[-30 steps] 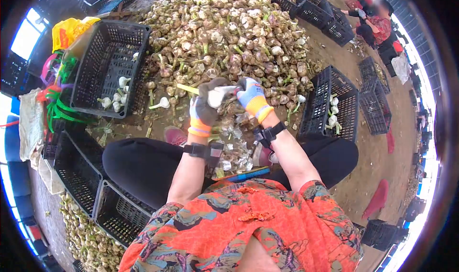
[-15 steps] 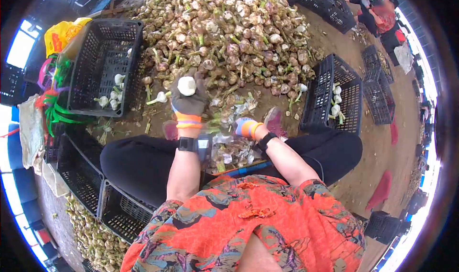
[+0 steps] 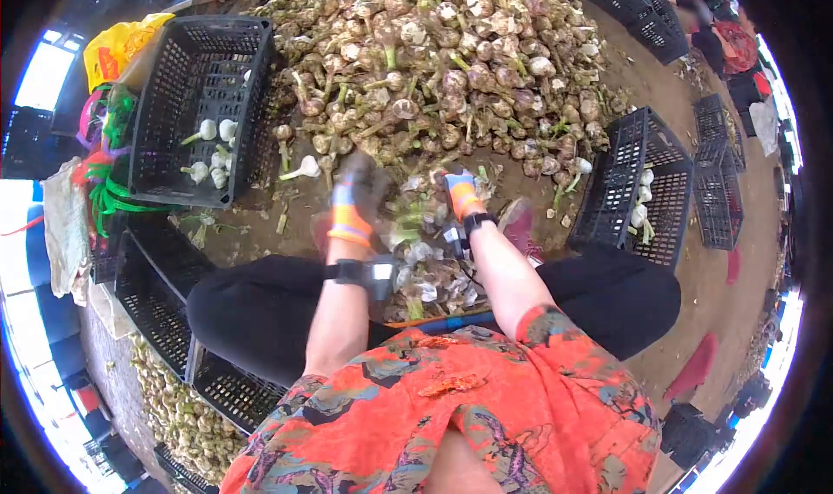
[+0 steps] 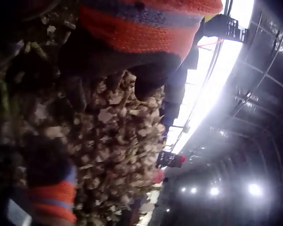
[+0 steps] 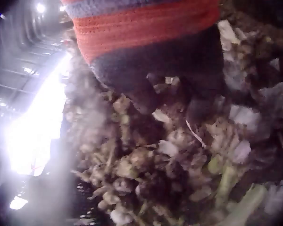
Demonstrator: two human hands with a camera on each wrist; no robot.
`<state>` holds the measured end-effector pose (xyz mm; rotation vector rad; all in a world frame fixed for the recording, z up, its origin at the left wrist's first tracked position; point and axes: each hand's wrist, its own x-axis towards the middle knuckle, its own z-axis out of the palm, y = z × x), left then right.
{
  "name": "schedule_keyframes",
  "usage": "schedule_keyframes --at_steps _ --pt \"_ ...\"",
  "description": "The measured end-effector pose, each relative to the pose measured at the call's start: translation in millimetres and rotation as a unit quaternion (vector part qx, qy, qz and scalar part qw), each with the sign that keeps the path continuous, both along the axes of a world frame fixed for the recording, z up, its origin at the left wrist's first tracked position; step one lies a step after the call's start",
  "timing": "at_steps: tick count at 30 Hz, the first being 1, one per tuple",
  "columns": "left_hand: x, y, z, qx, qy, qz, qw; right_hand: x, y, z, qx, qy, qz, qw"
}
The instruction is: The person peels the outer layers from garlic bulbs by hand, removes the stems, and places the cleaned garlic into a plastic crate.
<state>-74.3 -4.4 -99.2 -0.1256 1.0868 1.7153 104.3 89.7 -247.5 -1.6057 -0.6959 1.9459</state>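
Observation:
My left hand (image 3: 356,190), in a grey, orange and lilac glove, is motion-blurred at the near edge of the garlic pile (image 3: 451,78). In the left wrist view its dark fingers (image 4: 148,87) hang apart with no bulb between them. My right hand (image 3: 458,190), gloved alike, is low over peeled skins and stems at the pile's foot. In the right wrist view its bent fingers (image 5: 144,101) point down among dirty bulbs, and I cannot tell whether they grip one. A white garlic bulb (image 3: 305,167) with its stem lies on the ground left of my left hand.
A black crate (image 3: 143,160) at the left holds several cleaned bulbs (image 3: 206,130). Another crate (image 3: 599,208) at the right holds a few more. Loose garlic skins (image 3: 425,290) lie between my feet. A yellow bag (image 3: 121,47) and green strips (image 3: 113,195) are beside the left crate.
The white bulb that was on my left palm is gone from it, and an extra bulb shows in the left crate. My hands had parted; the right has since moved forward toward the pile.

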Motion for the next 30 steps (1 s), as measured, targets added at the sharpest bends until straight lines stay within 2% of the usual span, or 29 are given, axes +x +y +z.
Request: schedule_keyframes --at_steps 1,2,4,5,6,8,9,10,12,13,14,16,20,21,24,25,26,27,28,29,30 --pt "11 0 -17 -0.074 -0.012 -0.086 0.993 -7 -12 45 0.102 0.079 0.01 0.992" --pt "26 -2 -20 -0.044 -0.072 -0.112 0.99 -12 -18 76 0.203 0.155 0.023 0.967" --pt "40 2 -13 0.021 -0.087 -0.173 0.981 -19 -24 102 0.275 0.217 0.098 0.931" --pt "42 -2 -3 0.135 -0.098 -0.173 0.971 -20 -23 116 0.281 0.187 0.152 0.929" --pt "42 -2 4 0.139 -0.097 -0.173 0.97 -19 -22 136 0.285 0.186 0.153 0.928" --pt "38 2 15 0.137 0.029 -0.109 0.984 -20 -19 169 0.294 0.194 0.026 0.936" --pt "37 4 20 0.144 0.032 -0.109 0.983 -25 -16 178 0.263 0.18 -0.03 0.947" --pt "37 4 24 0.174 0.116 -0.099 0.973 -27 -18 186 0.268 0.182 -0.03 0.946" --pt "38 7 29 0.23 0.278 -0.078 0.93 -28 -21 203 0.201 0.112 0.023 0.973" --pt "37 12 27 0.252 0.172 -0.061 0.95 -36 -24 209 0.199 0.222 -0.025 0.954" --pt "39 11 25 0.257 0.172 -0.062 0.949 -35 -27 216 0.206 0.168 -0.001 0.964" --pt "43 8 29 0.282 0.219 -0.059 0.932 -38 -28 204 0.24 0.218 -0.002 0.946" --pt "45 0 35 0.286 0.26 -0.06 0.92 -29 -31 206 0.269 0.208 0.015 0.94" --pt "47 0 39 0.268 0.163 -0.054 0.948 -24 -33 214 0.255 0.202 0.034 0.945" --pt "46 4 28 0.261 0.18 -0.068 0.946 -10 -35 229 0.251 0.222 0.057 0.941" --pt "46 2 38 0.277 0.137 -0.091 0.947 -6 -38 242 0.262 0.216 0.07 0.938" --pt "50 0 48 0.279 0.136 -0.093 0.946 -2 -40 250 0.273 0.21 0.082 0.935" --pt "56 -4 57 0.294 0.138 -0.092 0.941 3 -33 244 0.296 0.14 0.138 0.935" --pt "60 -9 70 0.309 0.14 -0.09 0.937 5 -31 246 0.298 0.139 0.137 0.935" --pt "61 -13 84 0.319 0.073 -0.114 0.938 7 -29 248 0.348 0.128 0.162 0.914" --pt "57 -12 79 0.321 0.073 -0.116 0.937 9 -28 249 0.397 0.117 0.187 0.891"
